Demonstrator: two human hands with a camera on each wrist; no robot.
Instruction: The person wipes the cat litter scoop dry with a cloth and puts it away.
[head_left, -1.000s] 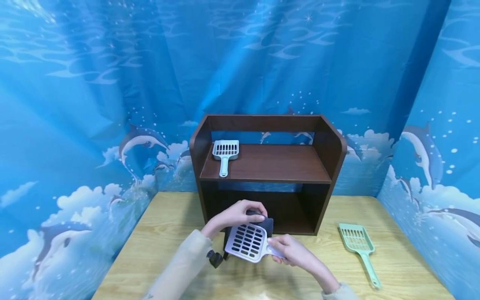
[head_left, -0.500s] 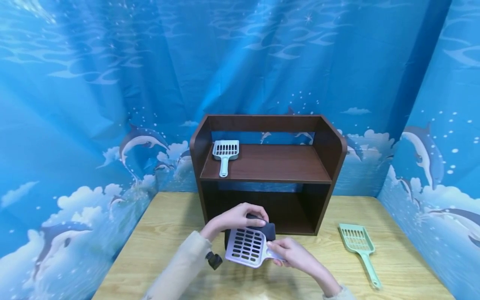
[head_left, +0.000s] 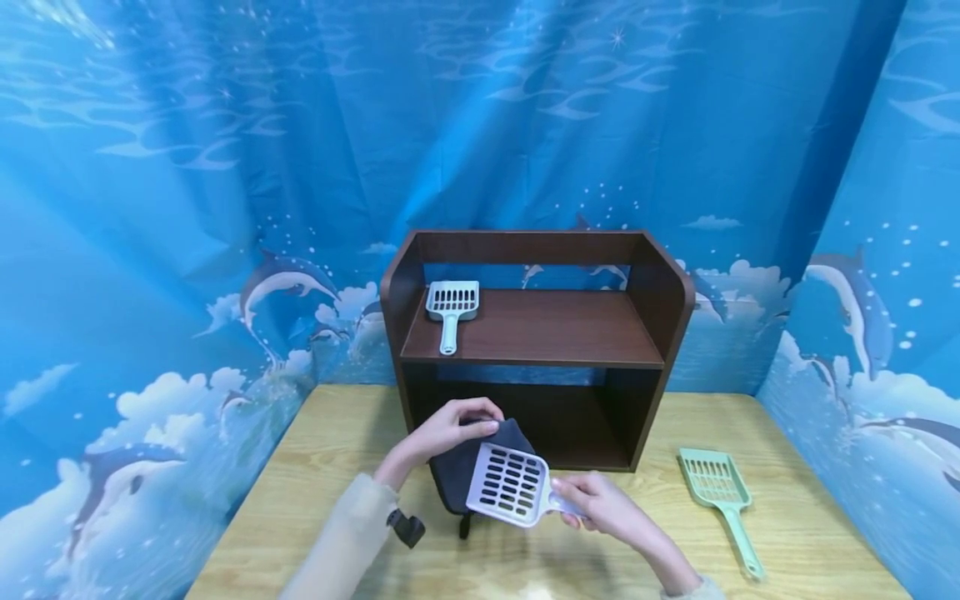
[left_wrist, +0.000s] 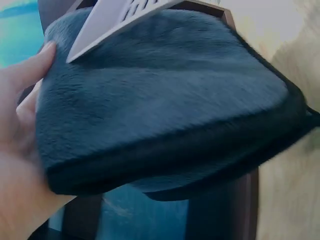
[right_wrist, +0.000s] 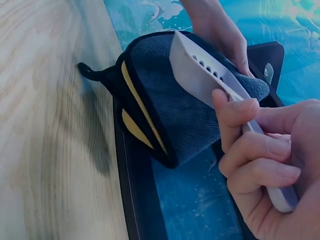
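Observation:
A pale lilac litter scoop with a slotted pan is held by its handle in my right hand, fingers curled round it. My left hand grips a folded dark grey cloth by its upper edge, behind the scoop. In the left wrist view the plush cloth fills the middle, with the scoop's pan against or just over it. The right wrist view shows the cloth's yellow inner side and a hanging loop, plus the scoop tilted in front of it.
A dark brown two-level shelf stands at the back of the wooden table. On its upper board lies a light blue litter scoop. A green litter scoop lies at the table's right. Blue ocean-print curtains surround the table.
My left hand has moved left with the cloth, so more of it shows behind the scoop. The scoop and my right hand have shifted slightly right.

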